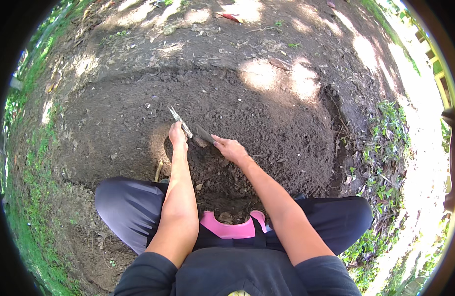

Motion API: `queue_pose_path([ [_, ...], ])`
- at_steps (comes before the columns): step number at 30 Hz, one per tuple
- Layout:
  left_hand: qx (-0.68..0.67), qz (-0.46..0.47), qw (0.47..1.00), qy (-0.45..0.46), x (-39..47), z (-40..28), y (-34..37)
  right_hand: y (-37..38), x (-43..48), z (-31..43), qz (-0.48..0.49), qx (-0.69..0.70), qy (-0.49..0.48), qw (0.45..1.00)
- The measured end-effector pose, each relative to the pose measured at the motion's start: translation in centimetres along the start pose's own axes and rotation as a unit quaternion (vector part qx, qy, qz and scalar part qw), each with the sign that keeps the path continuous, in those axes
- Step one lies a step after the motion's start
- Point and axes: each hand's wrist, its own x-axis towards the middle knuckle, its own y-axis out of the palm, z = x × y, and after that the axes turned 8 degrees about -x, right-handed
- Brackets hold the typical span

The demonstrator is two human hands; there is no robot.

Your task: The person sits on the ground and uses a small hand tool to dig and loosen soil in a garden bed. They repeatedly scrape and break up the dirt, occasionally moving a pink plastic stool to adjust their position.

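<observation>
My left hand (178,136) is closed around a thin, pale, mottled stick-like piece (180,120) that slants over the dark soil. My right hand (230,150) grips one end of a flat, dark grey, blade-like tool (202,133); the fingers hide part of it, and its exact kind is unclear. The tool's far end comes close to the lower end of the pale piece; whether they touch I cannot tell. Below both hands lies a broad mound of loose soil (272,129), with a darker dug patch near my legs.
A pink plastic seat (231,230) shows between my bent knees. Near my left knee a short stick (159,171) stands out of the soil. A shallow trench (336,111) edges the mound at right, with leafy weeds (388,129) beyond. A red leaf (230,17) lies far ahead.
</observation>
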Motion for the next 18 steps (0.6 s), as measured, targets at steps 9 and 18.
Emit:
queue_pose_path([
  [9, -0.043, -0.061, 0.997, -0.003, 1.2, -0.3, -2.3, -11.9, -3.1, -4.2, 0.136, -0.238, 0.024, 0.961],
  [18, -0.106, -0.125, 0.979, 0.118, 2.3, 0.2, -0.4, -7.6, 0.5, 0.2, 0.085, -0.084, 0.002, 0.993],
])
